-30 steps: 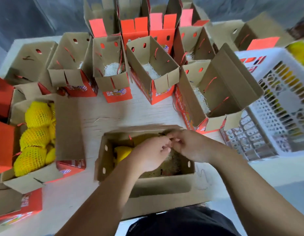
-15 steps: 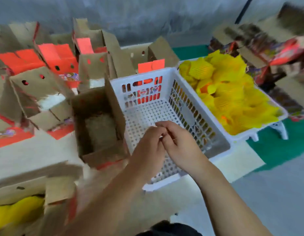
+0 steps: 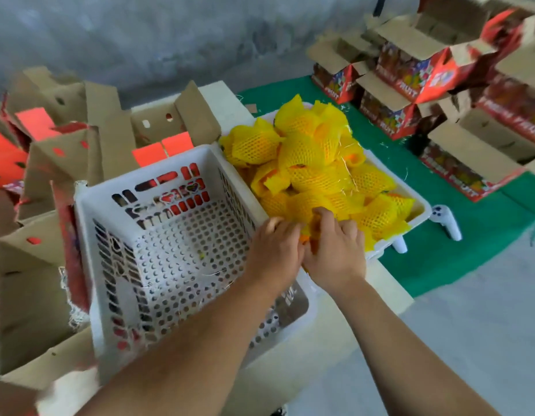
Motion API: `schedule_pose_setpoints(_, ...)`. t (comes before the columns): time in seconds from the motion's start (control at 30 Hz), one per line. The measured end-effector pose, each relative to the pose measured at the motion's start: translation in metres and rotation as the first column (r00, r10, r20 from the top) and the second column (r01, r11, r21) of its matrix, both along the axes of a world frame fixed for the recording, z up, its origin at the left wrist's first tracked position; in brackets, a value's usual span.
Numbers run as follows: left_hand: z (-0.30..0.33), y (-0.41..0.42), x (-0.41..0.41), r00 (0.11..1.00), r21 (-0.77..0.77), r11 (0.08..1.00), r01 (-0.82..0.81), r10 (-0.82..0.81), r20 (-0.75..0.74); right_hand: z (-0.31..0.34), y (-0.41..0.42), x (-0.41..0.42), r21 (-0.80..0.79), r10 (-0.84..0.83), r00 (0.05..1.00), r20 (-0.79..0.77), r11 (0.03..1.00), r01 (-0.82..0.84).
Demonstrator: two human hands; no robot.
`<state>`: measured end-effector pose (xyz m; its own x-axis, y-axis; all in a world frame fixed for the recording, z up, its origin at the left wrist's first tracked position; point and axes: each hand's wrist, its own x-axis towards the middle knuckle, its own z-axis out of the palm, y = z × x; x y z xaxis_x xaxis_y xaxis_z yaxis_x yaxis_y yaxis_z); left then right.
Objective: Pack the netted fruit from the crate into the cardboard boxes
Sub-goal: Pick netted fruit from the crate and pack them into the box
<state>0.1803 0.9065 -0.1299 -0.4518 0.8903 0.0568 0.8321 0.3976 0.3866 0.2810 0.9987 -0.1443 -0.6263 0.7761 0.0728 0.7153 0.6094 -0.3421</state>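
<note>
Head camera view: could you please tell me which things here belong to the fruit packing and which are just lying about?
Belonging to the job:
netted fruit
full crate
open boxes
left hand
right hand

Lying about:
empty white crate
printed boxes stacked on the green mat

A fruit-packing workroom is shown. Open cardboard boxes with red printed sides are crowded at the left of the frame, and more boxes marked "FRESH FRUIT" are stacked at the upper right on a green floor covering. Two white plastic crates are set in the middle, one heaped with fruit in yellow foam netting. A bare grey concrete wall is seen behind.
</note>
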Motion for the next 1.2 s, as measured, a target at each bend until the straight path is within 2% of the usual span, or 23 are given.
schedule_pose_setpoints(0.23, -0.019, 0.001, -0.001, 1.0, 0.019, 1.0, -0.007, 0.008, -0.025, -0.002, 0.002, 0.005, 0.127, -0.049, 0.996, -0.079, 0.99, 0.059)
schedule_pose_setpoints(0.3, -0.022, 0.002, 0.0, 0.999, 0.006, 1.0, -0.026, 0.027, -0.045, 0.003, 0.014, 0.013, 0.073, -0.13, 0.979, -0.155, 0.987, 0.143)
schedule_pose_setpoints(0.37, -0.024, 0.005, 0.001, 0.998, -0.01, 0.999, -0.035, 0.034, -0.056, 0.011, 0.044, 0.028, -0.022, -0.298, 0.938, -0.178, 0.954, 0.299)
schedule_pose_setpoints(0.43, -0.024, 0.007, 0.0, 0.998, -0.014, 0.999, -0.031, 0.03, -0.063, 0.022, 0.084, 0.042, -0.074, -0.349, 0.937, 0.025, 0.934, 0.35)
schedule_pose_setpoints(0.5, -0.024, 0.007, -0.001, 0.996, -0.007, 0.999, -0.036, 0.035, -0.086, 0.027, 0.111, 0.045, -0.108, -0.261, 0.921, 0.288, 0.947, 0.302)
schedule_pose_setpoints(0.53, -0.024, 0.007, 0.0, 0.995, -0.002, 0.999, -0.039, 0.038, -0.094, 0.026, 0.117, 0.042, -0.113, -0.218, 0.906, 0.362, 0.955, 0.275)
schedule_pose_setpoints(0.73, -0.022, 0.009, -0.001, 0.994, -0.011, 0.999, -0.039, 0.038, -0.103, 0.018, 0.119, 0.028, -0.07, -0.167, 0.88, 0.444, 0.973, 0.22)
schedule_pose_setpoints(0.8, -0.023, 0.008, -0.002, 0.995, -0.008, 0.999, -0.038, 0.037, -0.097, 0.02, 0.117, 0.035, -0.077, -0.186, 0.921, 0.343, 0.971, 0.225)
schedule_pose_setpoints(0.9, -0.019, 0.009, -0.002, 0.997, -0.065, 0.997, -0.036, 0.031, -0.074, 0.029, 0.104, 0.048, -0.175, -0.288, 0.958, 0.018, 0.942, 0.286)
schedule_pose_setpoints(0.97, -0.013, 0.009, -0.002, 0.999, -0.13, 0.991, -0.041, 0.043, 0.011, 0.042, 0.092, 0.056, -0.342, -0.398, 0.881, -0.257, 0.89, 0.302)
schedule_pose_setpoints(1.0, -0.007, 0.006, 0.001, 0.99, -0.116, 0.992, -0.058, 0.072, 0.118, 0.05, 0.082, 0.058, -0.469, -0.441, 0.8, -0.407, 0.853, 0.231)
schedule_pose_setpoints(1.03, -0.001, 0.004, 0.005, 0.967, -0.039, 0.995, -0.089, 0.095, 0.235, 0.058, 0.071, 0.057, -0.584, -0.488, 0.687, -0.538, 0.803, 0.114)
schedule_pose_setpoints(1.07, 0.006, 0.003, 0.012, 0.927, 0.089, 0.987, -0.13, 0.09, 0.364, 0.065, 0.057, 0.055, -0.661, -0.536, 0.579, -0.614, 0.75, -0.008)
schedule_pose_setpoints(1.1, 0.015, 0.001, 0.022, 0.853, 0.217, 0.957, -0.194, 0.055, 0.519, 0.069, 0.044, 0.052, -0.719, -0.58, 0.512, -0.634, 0.686, -0.114)
schedule_pose_setpoints(1.17, 0.032, 0.0, 0.043, 0.59, 0.304, 0.915, -0.265, -0.096, 0.802, 0.07, 0.019, 0.04, -0.803, -0.671, 0.442, -0.596, 0.512, -0.306)
schedule_pose_setpoints(1.2, 0.037, 0.0, 0.052, 0.489, 0.31, 0.914, -0.262, -0.151, 0.859, 0.069, 0.007, 0.034, -0.805, -0.682, 0.433, -0.589, 0.446, -0.391)
